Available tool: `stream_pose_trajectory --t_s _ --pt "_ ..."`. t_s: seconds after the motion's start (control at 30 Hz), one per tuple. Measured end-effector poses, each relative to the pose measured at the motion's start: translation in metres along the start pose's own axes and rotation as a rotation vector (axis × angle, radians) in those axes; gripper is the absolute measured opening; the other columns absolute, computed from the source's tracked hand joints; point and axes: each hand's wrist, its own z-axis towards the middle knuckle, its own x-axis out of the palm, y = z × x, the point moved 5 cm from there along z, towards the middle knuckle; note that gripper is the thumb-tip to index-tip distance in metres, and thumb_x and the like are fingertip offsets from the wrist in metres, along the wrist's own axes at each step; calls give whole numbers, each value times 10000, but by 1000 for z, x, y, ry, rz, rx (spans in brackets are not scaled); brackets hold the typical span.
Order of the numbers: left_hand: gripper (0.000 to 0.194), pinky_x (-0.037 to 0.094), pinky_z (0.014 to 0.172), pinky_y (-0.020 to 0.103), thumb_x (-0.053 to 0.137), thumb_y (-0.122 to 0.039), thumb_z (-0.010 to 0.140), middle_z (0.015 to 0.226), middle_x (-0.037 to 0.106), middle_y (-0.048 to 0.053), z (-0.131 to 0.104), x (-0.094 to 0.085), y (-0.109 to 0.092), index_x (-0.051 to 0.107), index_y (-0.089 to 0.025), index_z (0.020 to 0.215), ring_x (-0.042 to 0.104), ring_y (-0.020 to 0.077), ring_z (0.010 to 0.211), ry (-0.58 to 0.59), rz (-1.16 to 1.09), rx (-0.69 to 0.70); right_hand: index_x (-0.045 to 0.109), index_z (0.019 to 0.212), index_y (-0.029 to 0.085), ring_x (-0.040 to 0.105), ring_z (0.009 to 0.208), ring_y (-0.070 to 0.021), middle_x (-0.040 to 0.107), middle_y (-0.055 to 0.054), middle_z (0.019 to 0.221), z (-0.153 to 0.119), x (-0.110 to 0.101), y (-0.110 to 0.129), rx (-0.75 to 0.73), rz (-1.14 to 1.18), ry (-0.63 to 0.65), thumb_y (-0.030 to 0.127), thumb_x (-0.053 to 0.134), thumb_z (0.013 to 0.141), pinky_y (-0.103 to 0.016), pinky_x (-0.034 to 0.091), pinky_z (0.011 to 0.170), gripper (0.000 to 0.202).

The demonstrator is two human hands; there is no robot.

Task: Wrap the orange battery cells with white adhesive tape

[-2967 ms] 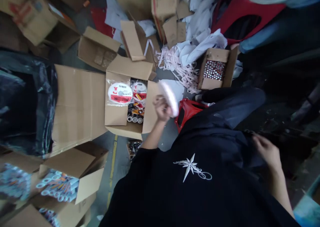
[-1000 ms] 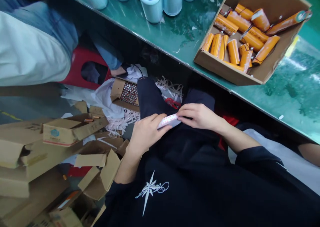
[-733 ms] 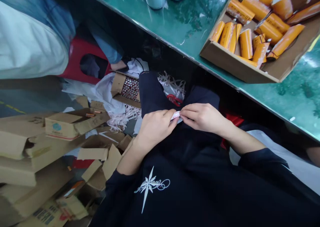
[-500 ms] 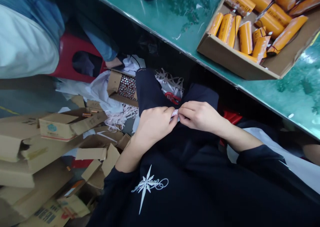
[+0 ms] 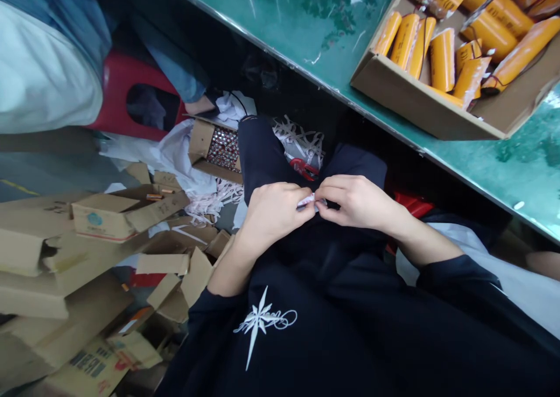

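Above my lap, my left hand (image 5: 280, 215) and my right hand (image 5: 356, 203) meet fingertip to fingertip. Between them is a small whitish-pink piece (image 5: 305, 200), mostly covered by the fingers. My left hand is closed on its left part. The fingertips of my right hand pinch at its right end. What the piece is cannot be made out. Beyond my knees, on the floor, lie a red-handled tool (image 5: 303, 169) and pale strips (image 5: 301, 140).
On the green table (image 5: 306, 35) stands a cardboard box (image 5: 420, 105) of orange wrapped cylinders (image 5: 443, 59). An open carton (image 5: 202, 142) holds many small round metallic ends. Cardboard boxes (image 5: 102, 216) pile up at left. A person sits on a red stool (image 5: 116, 96).
The view has shifted slightly, so the orange cylinders' box appears further right. My hands stay together at the small piece, with the right fingers arched a little more.
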Motion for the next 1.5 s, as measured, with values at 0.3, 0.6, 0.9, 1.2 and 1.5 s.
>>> stream_pose_trajectory --t_s 0.3,0.6,0.9,1.2,1.5 --pt "192 306 591 296 644 -313 913 796 763 17 1 2 -1 764 -235 785 675 182 755 34 -36 24 731 945 167 676 791 -174 728 -58 912 1 -1 -5 57 120 70 199 594 968 -289 528 747 142" --pt "192 337 601 297 632 -299 927 836 780 8 4 3 -6 771 -238 810 703 186 804 94 -38 63 657 802 174 561 675 -134 638 -13 767 1 3 -6 92 173 24 150 608 882 -275 437 664 97" --pt "190 493 735 267 636 -336 963 883 797 1 -8 -3 12 809 -260 938 730 177 858 61 -152 52 598 684 187 423 519 -84 520 59 578 -29 51 -83 674 954 -288 242 654 694 -236 307 517 80" --pt "269 614 928 335 695 -376 973 1077 825 73 -62 -59 55 811 -221 1159 773 219 970 -300 -502 176 548 657 235 411 459 -113 461 59 518 -122 45 -106 894 1035 -920 319 655 711 -243 313 453 147" --pt "268 664 781 325 698 -426 944 998 832 76 -31 -80 95 840 -210 1016 795 248 901 -568 -543 160 650 733 210 605 581 -168 655 -17 630 -98 -137 -38 584 -51 -833 407 511 1030 -306 496 635 382"
